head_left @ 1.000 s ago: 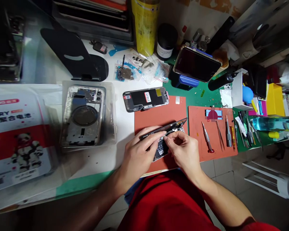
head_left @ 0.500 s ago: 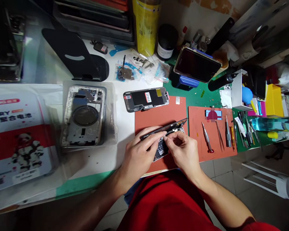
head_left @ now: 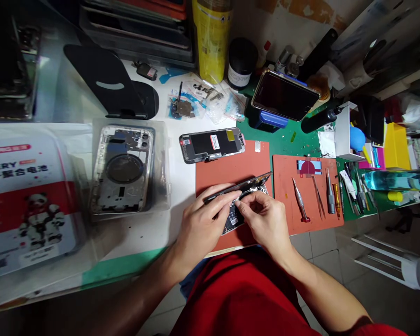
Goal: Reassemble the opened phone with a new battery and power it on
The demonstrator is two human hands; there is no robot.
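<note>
An opened phone point(head_left: 233, 219) lies on the orange mat point(head_left: 224, 173), its battery and board partly showing. Its screen panel point(head_left: 254, 182) is tilted up along the far side. My left hand point(head_left: 205, 219) holds this panel, thumb and fingers on either side of it. Over the phone's inside, my right hand point(head_left: 266, 214) has thumb and index finger pinched together; whatever is between the fingertips is too small to make out. Behind them rests a separate phone screen assembly point(head_left: 212, 143), back side up, with a white and red label.
To the right, a second orange mat point(head_left: 283, 224) carries a screwdriver point(head_left: 300, 200) and tweezers point(head_left: 319, 198). A phone back housing point(head_left: 122, 170) sits in a clear plastic case on the left. Behind, a phone point(head_left: 285, 95) leans on a blue stand point(head_left: 271, 119).
My right hand's fingertips have shifted slightly left over the phone's inside. My left hand keeps its hold on the tilted screen panel.
</note>
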